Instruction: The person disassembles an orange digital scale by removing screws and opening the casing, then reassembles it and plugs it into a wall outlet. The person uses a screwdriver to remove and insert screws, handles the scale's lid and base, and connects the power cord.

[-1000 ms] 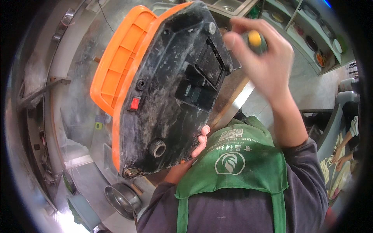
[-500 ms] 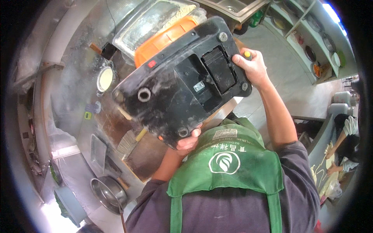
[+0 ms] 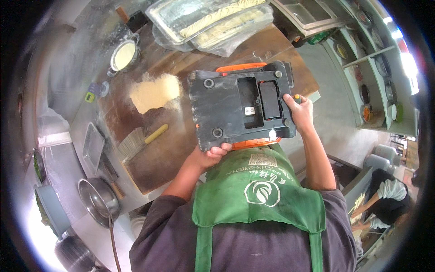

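Observation:
Between my two hands is an upturned weighing scale (image 3: 229,106) with a black underside, round feet, orange edges and an open recess. My left hand (image 3: 215,153) is closed around its near left corner. My right hand (image 3: 301,113) grips its right edge. A small tool with a yellow-and-black handle end (image 3: 297,98) is also caught in the right hand; the rest of it is hidden. Left of the scale, a patch of pale flour (image 3: 156,94) lies on the wooden board (image 3: 181,167), with a bench brush (image 3: 141,143) nearer to me.
Clear tubs of dough strips (image 3: 217,27) stand at the back of the board. A pot with pale contents (image 3: 123,56) sits far left. A steel bowl (image 3: 97,199) and a tray (image 3: 94,147) are at the left. Shelves (image 3: 385,86) and another person (image 3: 387,199) are at the right.
The scale has come down and levelled out from a steep tilt, held by both hands throughout. The flour patch and brush, covered before, now show on the board. The head view has shifted.

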